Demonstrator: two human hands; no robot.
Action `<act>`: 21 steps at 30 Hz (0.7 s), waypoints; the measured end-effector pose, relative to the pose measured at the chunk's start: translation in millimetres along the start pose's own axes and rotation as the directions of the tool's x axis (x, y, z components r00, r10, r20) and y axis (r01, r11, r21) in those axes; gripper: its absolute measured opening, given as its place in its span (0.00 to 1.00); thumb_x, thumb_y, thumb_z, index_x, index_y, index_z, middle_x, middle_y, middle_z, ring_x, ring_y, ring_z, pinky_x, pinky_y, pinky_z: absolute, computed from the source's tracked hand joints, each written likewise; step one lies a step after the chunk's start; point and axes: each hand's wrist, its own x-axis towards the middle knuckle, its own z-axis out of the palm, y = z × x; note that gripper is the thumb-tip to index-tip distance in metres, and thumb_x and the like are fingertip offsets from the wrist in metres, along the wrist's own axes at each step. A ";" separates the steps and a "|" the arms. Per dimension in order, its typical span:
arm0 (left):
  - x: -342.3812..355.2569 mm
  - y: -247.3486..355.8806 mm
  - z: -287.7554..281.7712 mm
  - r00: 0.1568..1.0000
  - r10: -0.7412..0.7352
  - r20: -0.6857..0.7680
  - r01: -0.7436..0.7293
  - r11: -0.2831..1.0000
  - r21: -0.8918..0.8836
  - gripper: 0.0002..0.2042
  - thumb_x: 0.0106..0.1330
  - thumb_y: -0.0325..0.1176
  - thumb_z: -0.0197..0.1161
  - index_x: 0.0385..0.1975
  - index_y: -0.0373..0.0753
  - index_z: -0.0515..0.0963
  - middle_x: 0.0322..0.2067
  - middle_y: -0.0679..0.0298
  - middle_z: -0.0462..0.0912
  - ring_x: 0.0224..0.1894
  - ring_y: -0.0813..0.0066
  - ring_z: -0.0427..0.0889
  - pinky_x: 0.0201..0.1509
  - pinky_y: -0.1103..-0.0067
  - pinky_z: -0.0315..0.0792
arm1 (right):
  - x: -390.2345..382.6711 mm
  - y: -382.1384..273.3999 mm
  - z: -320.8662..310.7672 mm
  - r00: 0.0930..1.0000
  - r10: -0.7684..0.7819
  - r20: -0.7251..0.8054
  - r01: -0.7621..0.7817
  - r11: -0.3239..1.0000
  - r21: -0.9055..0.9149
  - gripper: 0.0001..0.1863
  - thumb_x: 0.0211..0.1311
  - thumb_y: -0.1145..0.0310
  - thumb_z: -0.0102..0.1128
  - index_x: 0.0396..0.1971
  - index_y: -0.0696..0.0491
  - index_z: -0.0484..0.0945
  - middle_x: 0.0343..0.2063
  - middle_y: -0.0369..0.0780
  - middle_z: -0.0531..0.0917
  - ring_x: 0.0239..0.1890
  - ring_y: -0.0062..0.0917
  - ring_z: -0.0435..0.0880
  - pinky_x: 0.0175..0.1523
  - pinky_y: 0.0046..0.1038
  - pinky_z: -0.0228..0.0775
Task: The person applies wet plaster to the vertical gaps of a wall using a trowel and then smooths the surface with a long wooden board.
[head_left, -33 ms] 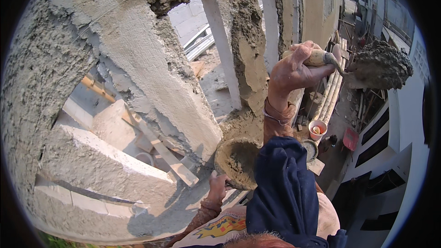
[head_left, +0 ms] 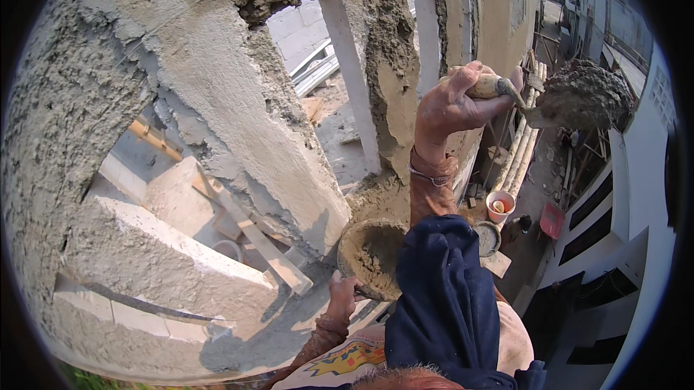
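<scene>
My right hand (head_left: 455, 108) is closed around the wooden handle of a trowel (head_left: 484, 85), raised beside the wall. A heap of grey wet mortar (head_left: 582, 93) covers the trowel's blade. My left hand (head_left: 341, 292), low in the view, grips the edge of a round bowl (head_left: 365, 253) with mortar inside. The rough concrete wall (head_left: 173, 65) fills the left and middle, with tall slots and patches of coarse mortar around them.
Bamboo poles (head_left: 524, 140) run along the wall at right, near a white bucket (head_left: 500, 206) and a red tray (head_left: 552, 220) lower down. A wooden plank (head_left: 253, 231) shows through the lower opening. A white building (head_left: 622, 202) stands at the far right.
My right hand and the loaded trowel have shifted slightly up and to the left. My left hand and the bowl look the same.
</scene>
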 end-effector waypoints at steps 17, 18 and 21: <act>22.9 -46.1 14.5 0.976 0.218 0.013 -0.175 0.743 0.646 0.37 0.51 0.27 0.62 0.64 0.19 0.65 0.56 0.40 0.79 0.58 0.56 0.80 0.62 0.72 0.72 | -138.6 -64.2 -468.5 -0.510 0.782 0.358 0.161 0.496 -0.853 0.13 0.65 0.63 0.56 0.41 0.58 0.77 0.25 0.45 0.79 0.30 0.42 0.78 0.36 0.41 0.71; 23.1 -47.8 17.0 0.966 0.256 0.031 -0.204 0.682 0.703 0.37 0.51 0.28 0.63 0.65 0.20 0.65 0.57 0.38 0.78 0.58 0.55 0.80 0.62 0.71 0.72 | -150.3 -66.5 -470.1 -0.538 0.761 0.362 0.064 0.465 -0.883 0.12 0.67 0.63 0.55 0.39 0.57 0.77 0.23 0.43 0.79 0.27 0.37 0.78 0.32 0.38 0.69; 12.6 -38.2 25.7 0.975 0.212 0.063 -0.204 0.752 0.627 0.38 0.51 0.30 0.65 0.64 0.19 0.65 0.55 0.35 0.78 0.61 0.54 0.79 0.64 0.71 0.70 | -138.4 -106.9 -401.0 -0.702 0.704 0.104 -0.141 0.005 -0.990 0.10 0.70 0.64 0.54 0.34 0.54 0.76 0.20 0.36 0.76 0.20 0.25 0.75 0.23 0.28 0.65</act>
